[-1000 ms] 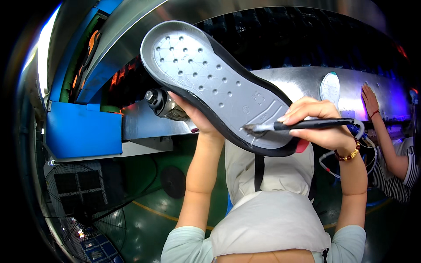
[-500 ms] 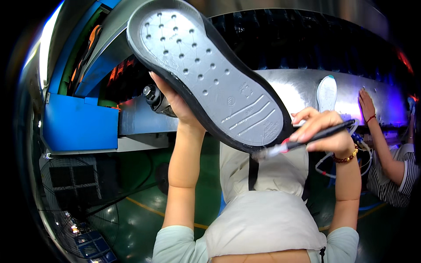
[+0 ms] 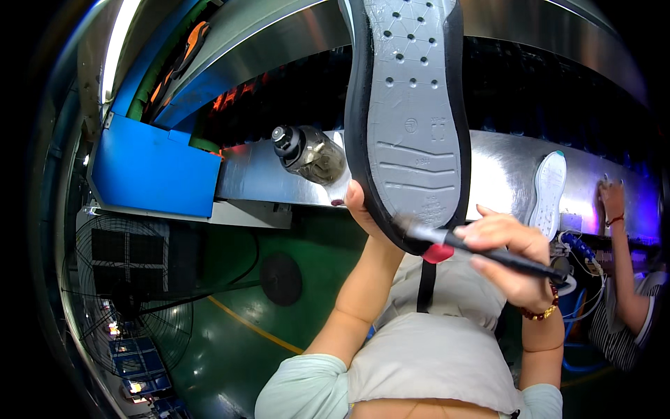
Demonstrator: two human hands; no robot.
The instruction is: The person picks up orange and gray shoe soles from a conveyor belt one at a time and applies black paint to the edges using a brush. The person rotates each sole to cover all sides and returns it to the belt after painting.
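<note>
You hold a shoe sole (image 3: 412, 119) up in front of you, its grey, hole-dotted inner face turned toward you and its black rim running round the edge. It stands nearly upright, toe end out of the top of the view, heel end low and just above your hands. Your left hand (image 3: 363, 209) grips it from behind at the heel: only the thumb and the edge of the palm show on the left rim, and the rest of the fingers are hidden behind the sole. Your right hand (image 3: 506, 255) is closed around a black-handled brush (image 3: 481, 250), fingers curled over the handle, thumb on top. The brush lies almost level, its pale bristle tip touching the lower rim of the sole at the heel, next to a small red patch (image 3: 437, 253) at the sole's bottom edge. A beaded bracelet (image 3: 539, 314) sits on your right wrist.

Behind the sole runs a long metal conveyor housing (image 3: 279, 174), with a clear bottle with a dark cap (image 3: 307, 152) lying on it just left of the sole. Farther right, a white sole (image 3: 548, 192) rests on the same metal surface, well apart from yours. At the far right another person's hand (image 3: 611, 199) presses on that surface, a striped sleeve (image 3: 628, 335) below it. To the left there is a blue panel (image 3: 153, 167), and below it a floor fan (image 3: 125, 293) stands on the green floor (image 3: 279, 335).
</note>
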